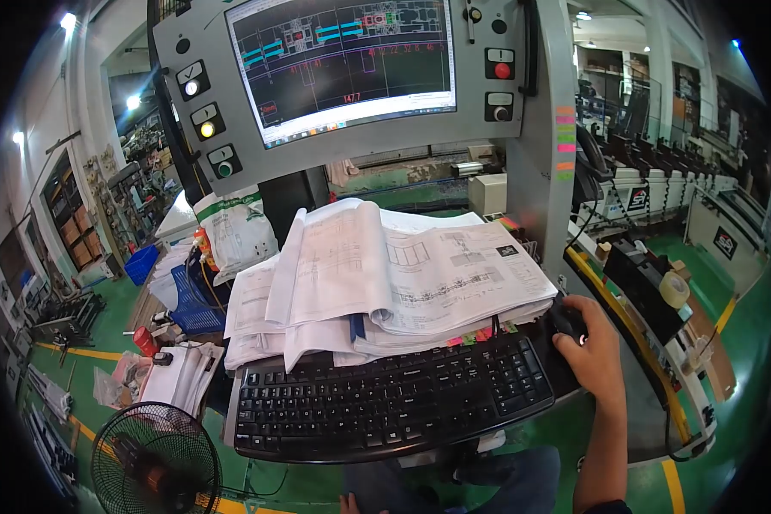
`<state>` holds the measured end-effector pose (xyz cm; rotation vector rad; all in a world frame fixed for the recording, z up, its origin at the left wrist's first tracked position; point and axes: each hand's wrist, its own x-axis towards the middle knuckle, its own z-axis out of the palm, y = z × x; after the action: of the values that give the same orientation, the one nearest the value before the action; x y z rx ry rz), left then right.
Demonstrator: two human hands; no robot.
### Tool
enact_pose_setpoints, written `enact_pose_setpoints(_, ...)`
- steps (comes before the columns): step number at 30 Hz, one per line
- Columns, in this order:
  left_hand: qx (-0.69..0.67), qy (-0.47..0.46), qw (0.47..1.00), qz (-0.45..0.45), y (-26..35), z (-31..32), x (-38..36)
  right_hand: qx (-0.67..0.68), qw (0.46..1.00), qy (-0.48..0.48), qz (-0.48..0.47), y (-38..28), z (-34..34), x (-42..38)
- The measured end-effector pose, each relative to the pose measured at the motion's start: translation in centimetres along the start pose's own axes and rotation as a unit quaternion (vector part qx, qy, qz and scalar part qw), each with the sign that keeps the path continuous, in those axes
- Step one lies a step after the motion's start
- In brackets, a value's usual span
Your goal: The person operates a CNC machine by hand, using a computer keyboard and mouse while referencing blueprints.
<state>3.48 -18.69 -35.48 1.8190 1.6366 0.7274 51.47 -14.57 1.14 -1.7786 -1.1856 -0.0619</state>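
My right hand (593,344) is wrapped over a black computer mouse (567,322), to the right of the black keyboard (385,398). Only the fingertips of my left hand (351,504) show at the bottom edge, by my leg; the rest is out of frame. A thick stack of printed drawings (471,274), with some pages rolled back, lies behind the keyboard. Above it, a monitor (343,64) in a grey panel shows a technical drawing on a dark background.
Lit buttons (206,129) flank the monitor. At the left are a plastic bag (236,231), a blue basket (195,300) and a black fan (156,458). On the right, a tape roll (674,289) sits near a yellow-edged rail (634,343).
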Motion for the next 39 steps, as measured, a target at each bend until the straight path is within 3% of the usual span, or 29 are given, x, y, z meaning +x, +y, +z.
enact_pose_setpoints(9, -0.006, 0.019, 0.999, 0.026, -0.9, 0.5, 1.0, 0.004, 1.000, -0.004, -0.009, 0.4, 0.1, -0.1)
enact_pose_setpoints(18, -0.025, 0.000, 0.999, -0.024, 0.9, -1.1, 0.6, 0.012, 1.000, -0.005, -0.019, 0.6, 0.3, 0.0)
enact_pose_setpoints(23, -0.032, 0.015, 0.999, -0.002, -2.0, -0.9, 0.5, 0.028, 0.999, -0.015, 0.005, 0.0, 0.0, -0.1)
enact_pose_setpoints(27, -0.060, 0.035, 0.998, -0.007, -2.9, -1.4, -0.3, 0.019, 0.999, -0.002, -0.043, 1.5, 0.4, 0.0)
enact_pose_setpoints(39, -0.015, 0.006, 0.996, -0.093, -4.5, -3.4, -0.1, 0.020, 0.999, -0.009, -0.049, 2.0, 0.2, 0.1)
